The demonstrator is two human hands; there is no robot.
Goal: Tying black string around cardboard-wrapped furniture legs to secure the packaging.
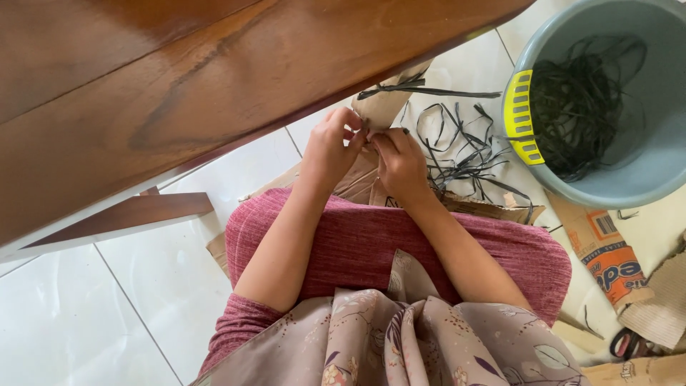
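A dark wooden bench [179, 86] fills the upper left and overhangs the work, its edge covering the top of the brown paper piece [382, 107] that both hands hold. Right of that paper piece stands a grey plastic basin [643, 171] with a yellow handle [520, 118], holding a tangle of dark strips [579, 107]; more loose dark strips [464, 143] lie on the white tiled floor [86, 307] between the paper piece and the basin. Flattened cardboard [607, 261] lies below the basin, and scissors [627, 344] are partly cut off near the lower right corner. The person's lap, in dark red cloth [357, 243], sits just below the paper piece. How the fingertips meet is hard to make out, since they crowd together. The left hand [330, 146] pinches the paper piece from its left side, fingers curled tight; the right hand [401, 164] grips it from just below and right, also closed on it
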